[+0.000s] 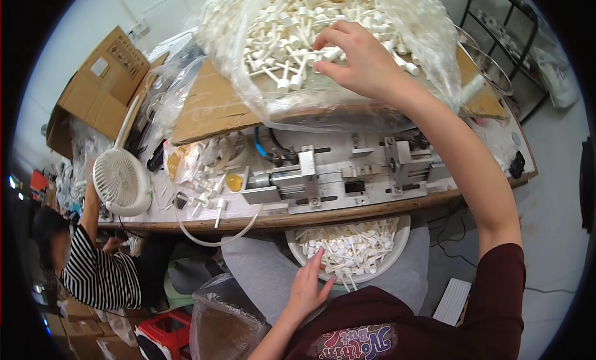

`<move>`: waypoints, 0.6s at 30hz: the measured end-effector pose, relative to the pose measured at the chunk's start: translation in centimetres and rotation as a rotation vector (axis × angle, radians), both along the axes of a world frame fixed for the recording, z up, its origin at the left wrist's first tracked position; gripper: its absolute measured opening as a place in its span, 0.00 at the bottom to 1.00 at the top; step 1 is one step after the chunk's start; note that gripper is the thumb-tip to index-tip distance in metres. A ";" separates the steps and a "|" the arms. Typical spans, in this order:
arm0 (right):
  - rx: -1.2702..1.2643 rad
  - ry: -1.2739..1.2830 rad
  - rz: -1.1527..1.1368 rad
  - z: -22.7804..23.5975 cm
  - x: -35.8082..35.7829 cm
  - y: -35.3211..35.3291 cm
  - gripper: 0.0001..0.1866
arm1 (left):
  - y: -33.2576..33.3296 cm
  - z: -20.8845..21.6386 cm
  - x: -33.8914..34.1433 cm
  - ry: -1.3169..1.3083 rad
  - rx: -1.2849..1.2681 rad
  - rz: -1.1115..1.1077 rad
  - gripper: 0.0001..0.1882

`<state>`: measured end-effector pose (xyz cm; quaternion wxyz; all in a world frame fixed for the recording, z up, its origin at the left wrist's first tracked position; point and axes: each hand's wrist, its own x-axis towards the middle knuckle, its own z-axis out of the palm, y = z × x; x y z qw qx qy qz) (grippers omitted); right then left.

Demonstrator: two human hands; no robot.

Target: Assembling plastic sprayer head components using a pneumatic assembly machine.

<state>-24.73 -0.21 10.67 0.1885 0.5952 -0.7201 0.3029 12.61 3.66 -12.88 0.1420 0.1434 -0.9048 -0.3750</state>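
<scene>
My right hand (pixel 355 57) reaches over a heap of white plastic stemmed pieces (pixel 282 37) in a large clear plastic bag (pixel 233 68). Its fingers are curved and apart, with pieces close by the fingertips; none is plainly gripped. Each piece has a thin stem and a wider cap-like end. My left hand (pixel 305 287) is at the near left rim of a white basin (pixel 397 255) on my lap, its thumb and fingers apart. The fingertips are beside similar white pieces (pixel 357 245) inside; whether they touch any I cannot tell.
A metal clamping fixture (pixel 304 183) is mounted along the bench's near edge, below the cardboard (pixel 214 99) under the bag. A white fan (pixel 121 181) and loose pieces stand to its left. A co-worker in a striped top (pixel 102 270) sits at left, near a red stool (pixel 166 332).
</scene>
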 end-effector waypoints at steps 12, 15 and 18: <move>0.164 0.109 -0.423 -0.2 0.1 -13.5 0.45 | -1.6 -2.1 -0.6 0.081 -0.159 0.079 0.40; 0.319 0.069 -0.351 0.5 1.5 -15.2 0.45 | -1.6 -1.8 -0.1 0.128 -0.139 0.117 0.40; 0.230 0.155 -0.369 -2.3 -2.8 -17.2 0.44 | -1.6 -2.2 -0.5 0.146 -0.117 0.093 0.42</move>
